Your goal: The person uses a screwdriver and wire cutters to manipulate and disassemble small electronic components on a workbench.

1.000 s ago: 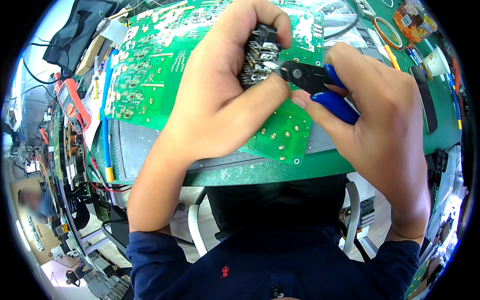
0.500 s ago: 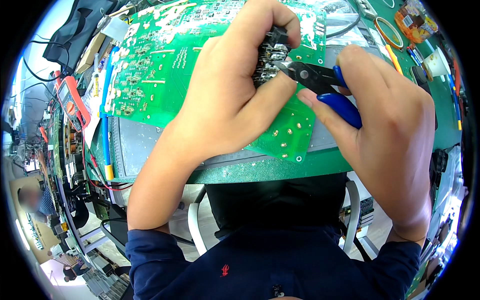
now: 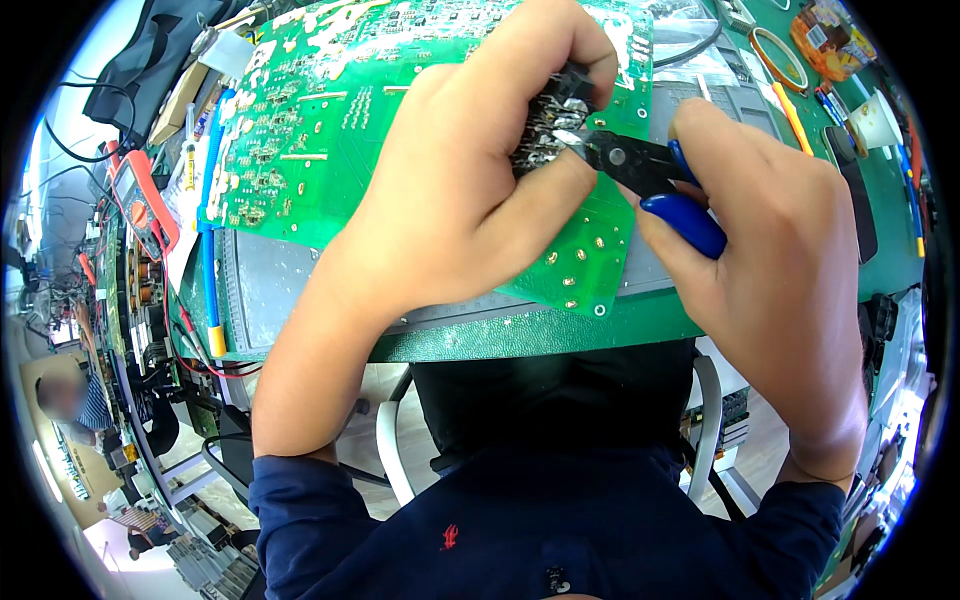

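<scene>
Between the curled fingers and thumb of my left hand (image 3: 460,190) is a small black component (image 3: 545,120) with many metal pins facing up. My right hand (image 3: 765,190) is closed around the blue handles of a pair of flush cutters (image 3: 640,165). The cutters' dark jaws point left, and their tips touch or nearly touch the pins beside my left thumb. Beneath both hands lies a large green circuit board (image 3: 330,190) with solder points and white residue. My left palm hides part of it.
A grey mat (image 3: 270,290) lies under the board on the green table (image 3: 520,335). Off to the left are a red multimeter (image 3: 145,205) and a blue rod (image 3: 212,260). A tape roll (image 3: 778,62), an orange-handled tool (image 3: 792,118) and a white cup (image 3: 873,125) stand right. People are far left.
My left hand and the component have shifted slightly to the right. The cutters have tilted a little, with their tips still at the pins.
</scene>
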Action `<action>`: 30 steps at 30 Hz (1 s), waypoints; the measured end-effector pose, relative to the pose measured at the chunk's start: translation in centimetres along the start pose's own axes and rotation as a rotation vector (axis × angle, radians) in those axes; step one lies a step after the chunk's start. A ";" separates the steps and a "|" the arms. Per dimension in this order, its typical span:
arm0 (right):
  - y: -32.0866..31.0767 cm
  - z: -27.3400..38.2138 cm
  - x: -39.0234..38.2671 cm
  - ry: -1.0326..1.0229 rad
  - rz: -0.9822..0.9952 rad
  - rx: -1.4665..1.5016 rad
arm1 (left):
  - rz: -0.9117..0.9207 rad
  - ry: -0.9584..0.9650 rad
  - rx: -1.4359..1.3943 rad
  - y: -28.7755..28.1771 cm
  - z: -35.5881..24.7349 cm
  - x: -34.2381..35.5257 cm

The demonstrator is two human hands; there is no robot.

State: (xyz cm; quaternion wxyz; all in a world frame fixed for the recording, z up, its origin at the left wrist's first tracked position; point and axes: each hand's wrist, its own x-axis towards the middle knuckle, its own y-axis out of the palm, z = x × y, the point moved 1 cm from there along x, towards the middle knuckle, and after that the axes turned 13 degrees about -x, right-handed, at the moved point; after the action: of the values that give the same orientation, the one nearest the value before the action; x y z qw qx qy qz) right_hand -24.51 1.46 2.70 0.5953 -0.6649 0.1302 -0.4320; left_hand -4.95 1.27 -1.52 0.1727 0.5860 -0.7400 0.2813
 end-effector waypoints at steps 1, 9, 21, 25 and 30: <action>0.0 -0.1 0.0 -0.010 0.002 0.022 | 0.007 0.001 0.000 0.0 0.0 0.0; 0.0 -1.1 -0.4 -0.111 0.042 0.074 | 0.045 0.001 -0.060 -0.1 0.5 -0.5; 0.1 -0.8 -0.2 -0.112 0.001 0.071 | 0.135 0.010 -0.048 -0.5 -0.6 0.5; 0.3 -0.6 -0.2 -0.094 -0.014 0.087 | 0.136 -0.014 -0.100 -0.4 -1.0 0.7; 0.1 -0.4 -0.1 -0.065 0.013 0.082 | 0.136 -0.064 -0.201 -0.4 -1.6 1.0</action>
State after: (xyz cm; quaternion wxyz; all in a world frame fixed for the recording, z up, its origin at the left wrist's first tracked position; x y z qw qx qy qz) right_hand -24.85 1.27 2.55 0.6287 -0.6528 0.0971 -0.4112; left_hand -4.90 1.45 0.36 0.1873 0.5230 -0.8076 0.1980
